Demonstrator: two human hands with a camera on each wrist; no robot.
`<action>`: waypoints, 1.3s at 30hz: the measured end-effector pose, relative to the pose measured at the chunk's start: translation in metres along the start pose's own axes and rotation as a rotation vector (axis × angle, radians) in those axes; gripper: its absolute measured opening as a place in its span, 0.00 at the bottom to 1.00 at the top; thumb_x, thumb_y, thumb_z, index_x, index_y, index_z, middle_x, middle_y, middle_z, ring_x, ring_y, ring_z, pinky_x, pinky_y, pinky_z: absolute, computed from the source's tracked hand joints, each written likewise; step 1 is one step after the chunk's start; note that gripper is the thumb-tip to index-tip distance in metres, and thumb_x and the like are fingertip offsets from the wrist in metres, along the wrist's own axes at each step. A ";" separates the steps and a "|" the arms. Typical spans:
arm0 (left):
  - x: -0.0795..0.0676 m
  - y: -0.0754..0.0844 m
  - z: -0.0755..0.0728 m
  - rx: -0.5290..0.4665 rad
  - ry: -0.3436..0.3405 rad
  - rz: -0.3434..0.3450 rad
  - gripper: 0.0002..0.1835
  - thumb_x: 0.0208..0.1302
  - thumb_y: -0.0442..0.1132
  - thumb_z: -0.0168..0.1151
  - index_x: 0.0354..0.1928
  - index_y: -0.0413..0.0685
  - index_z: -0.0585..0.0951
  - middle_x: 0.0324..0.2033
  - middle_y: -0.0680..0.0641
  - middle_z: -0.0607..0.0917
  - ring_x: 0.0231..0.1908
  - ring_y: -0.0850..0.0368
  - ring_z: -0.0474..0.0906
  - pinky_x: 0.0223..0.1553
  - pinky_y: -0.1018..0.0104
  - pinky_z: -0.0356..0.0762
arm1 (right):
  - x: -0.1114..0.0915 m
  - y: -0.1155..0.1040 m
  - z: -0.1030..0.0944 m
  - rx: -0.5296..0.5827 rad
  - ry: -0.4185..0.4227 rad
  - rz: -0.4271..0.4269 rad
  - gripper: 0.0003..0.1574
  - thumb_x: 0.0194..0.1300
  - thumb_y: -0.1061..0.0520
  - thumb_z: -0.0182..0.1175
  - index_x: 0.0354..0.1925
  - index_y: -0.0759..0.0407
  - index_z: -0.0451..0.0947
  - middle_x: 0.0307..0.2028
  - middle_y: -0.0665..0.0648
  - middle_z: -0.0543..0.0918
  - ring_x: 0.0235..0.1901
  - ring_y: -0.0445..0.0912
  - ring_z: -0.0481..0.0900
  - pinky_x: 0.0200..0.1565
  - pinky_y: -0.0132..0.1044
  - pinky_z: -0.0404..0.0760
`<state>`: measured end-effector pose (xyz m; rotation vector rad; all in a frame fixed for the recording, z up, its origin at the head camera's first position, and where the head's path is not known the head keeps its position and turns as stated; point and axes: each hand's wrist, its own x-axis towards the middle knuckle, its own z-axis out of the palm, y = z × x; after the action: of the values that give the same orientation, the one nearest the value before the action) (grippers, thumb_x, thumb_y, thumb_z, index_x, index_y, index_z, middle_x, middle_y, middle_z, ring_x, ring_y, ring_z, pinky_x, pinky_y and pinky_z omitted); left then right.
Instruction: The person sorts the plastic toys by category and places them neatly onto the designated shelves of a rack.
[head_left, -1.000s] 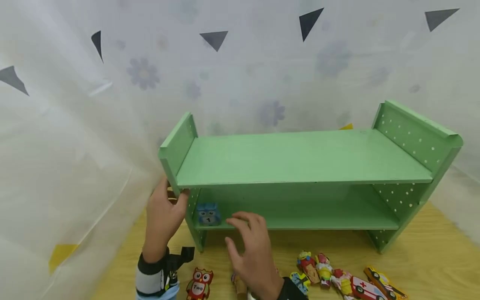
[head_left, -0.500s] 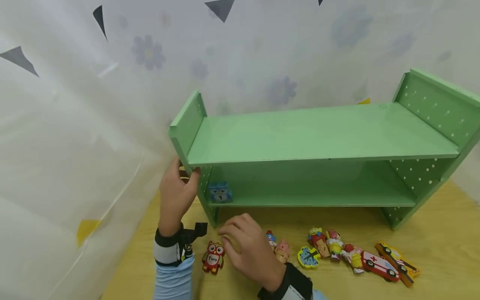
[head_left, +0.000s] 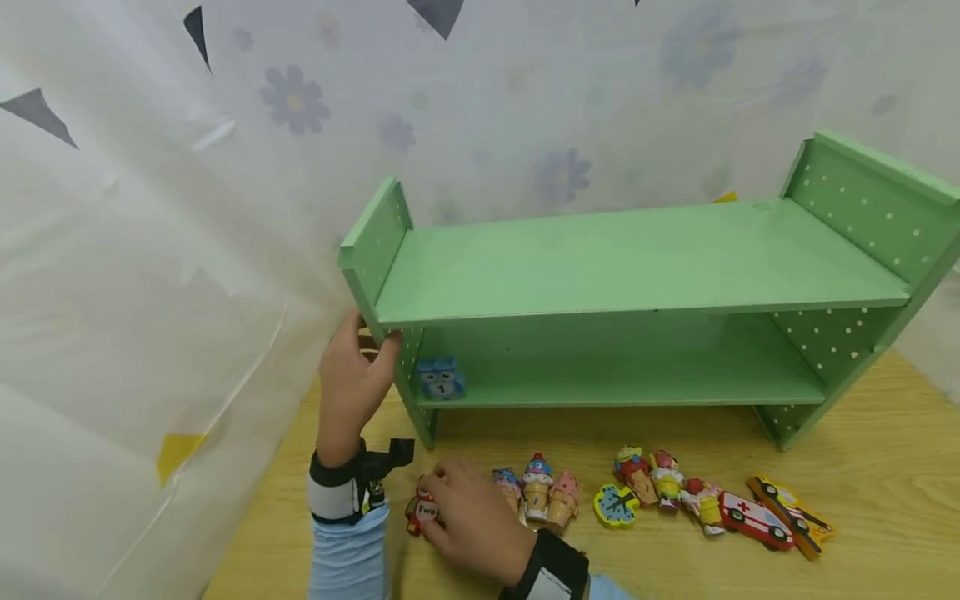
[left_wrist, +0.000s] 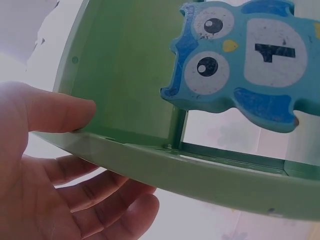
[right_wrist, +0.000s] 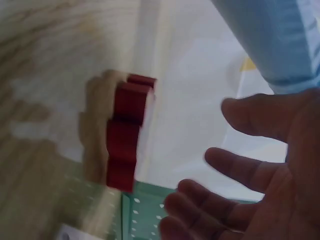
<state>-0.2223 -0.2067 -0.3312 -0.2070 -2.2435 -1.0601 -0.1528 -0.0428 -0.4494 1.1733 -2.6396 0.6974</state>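
Note:
My left hand (head_left: 352, 383) holds the left side panel of a green two-tier shelf (head_left: 622, 258). In the left wrist view the thumb lies on the inner face and the fingers pass behind the panel's edge. A blue owl figure (left_wrist: 272, 57) marked "1" stands on the lower tier, close to that panel. On the table, my right hand (head_left: 480, 517) is over a red owl figure (head_left: 422, 510) marked "Two", partly covering it. The right wrist view shows the owl's red edge (right_wrist: 125, 135), with thumb and fingers spread apart beside it.
To the right of my right hand lie several ice-cream-cone figures (head_left: 537, 487), then a yellow-blue piece (head_left: 616, 506). Farther right are more small figures (head_left: 666, 481), a red ambulance (head_left: 756, 521) and an orange vehicle (head_left: 791, 512). A white patterned sheet (head_left: 487, 108) hangs behind the shelf.
The head view has tilted down, showing more of the table. My right hand has moved down and left to the red owl. The left hand has kept its hold on the shelf.

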 end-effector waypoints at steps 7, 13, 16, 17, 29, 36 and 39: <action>0.000 0.000 0.000 -0.010 0.007 0.011 0.22 0.64 0.44 0.58 0.59 0.49 0.73 0.46 0.41 0.82 0.37 0.49 0.82 0.33 0.52 0.85 | 0.003 -0.003 0.013 -0.041 -0.131 0.053 0.29 0.64 0.43 0.59 0.58 0.55 0.73 0.49 0.57 0.77 0.45 0.49 0.74 0.35 0.36 0.78; 0.000 -0.001 -0.001 -0.011 0.006 0.012 0.22 0.64 0.44 0.58 0.59 0.49 0.73 0.47 0.41 0.81 0.38 0.49 0.82 0.33 0.52 0.85 | 0.004 -0.004 0.017 -0.057 -0.070 0.064 0.21 0.62 0.44 0.61 0.50 0.53 0.77 0.40 0.54 0.76 0.37 0.46 0.71 0.26 0.32 0.69; -0.001 0.000 -0.001 -0.013 0.006 0.009 0.21 0.64 0.44 0.58 0.59 0.49 0.73 0.47 0.41 0.81 0.38 0.49 0.82 0.34 0.52 0.85 | 0.007 -0.003 0.019 -0.039 -0.062 0.101 0.20 0.61 0.46 0.62 0.48 0.54 0.77 0.39 0.55 0.76 0.36 0.47 0.71 0.24 0.33 0.68; -0.002 0.000 -0.001 -0.011 0.005 0.007 0.21 0.64 0.45 0.58 0.59 0.49 0.73 0.47 0.41 0.81 0.38 0.49 0.82 0.33 0.52 0.85 | 0.008 -0.003 0.020 -0.034 -0.069 0.119 0.20 0.60 0.47 0.63 0.48 0.54 0.77 0.39 0.56 0.77 0.36 0.47 0.72 0.23 0.34 0.69; -0.004 -0.002 -0.001 -0.010 -0.005 -0.003 0.21 0.65 0.44 0.58 0.59 0.47 0.73 0.46 0.39 0.81 0.37 0.46 0.82 0.34 0.49 0.84 | 0.011 0.001 0.025 0.009 -0.153 0.223 0.29 0.58 0.45 0.66 0.54 0.56 0.75 0.41 0.58 0.79 0.35 0.48 0.78 0.22 0.37 0.75; -0.001 -0.001 0.001 -0.002 0.011 0.005 0.21 0.65 0.45 0.57 0.57 0.45 0.73 0.46 0.40 0.81 0.39 0.47 0.81 0.35 0.50 0.85 | 0.012 0.002 0.022 0.054 -0.144 0.225 0.32 0.56 0.48 0.68 0.55 0.60 0.73 0.42 0.59 0.76 0.31 0.45 0.76 0.23 0.32 0.74; -0.001 -0.003 0.001 -0.007 0.010 0.015 0.21 0.65 0.45 0.57 0.57 0.45 0.73 0.45 0.40 0.81 0.39 0.47 0.81 0.35 0.50 0.85 | 0.012 0.002 0.022 0.131 -0.142 0.232 0.33 0.54 0.50 0.70 0.54 0.62 0.73 0.43 0.60 0.74 0.32 0.45 0.76 0.26 0.32 0.76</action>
<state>-0.2234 -0.2077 -0.3338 -0.2208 -2.2261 -1.0587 -0.1619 -0.0604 -0.4654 0.9902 -2.9208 0.8681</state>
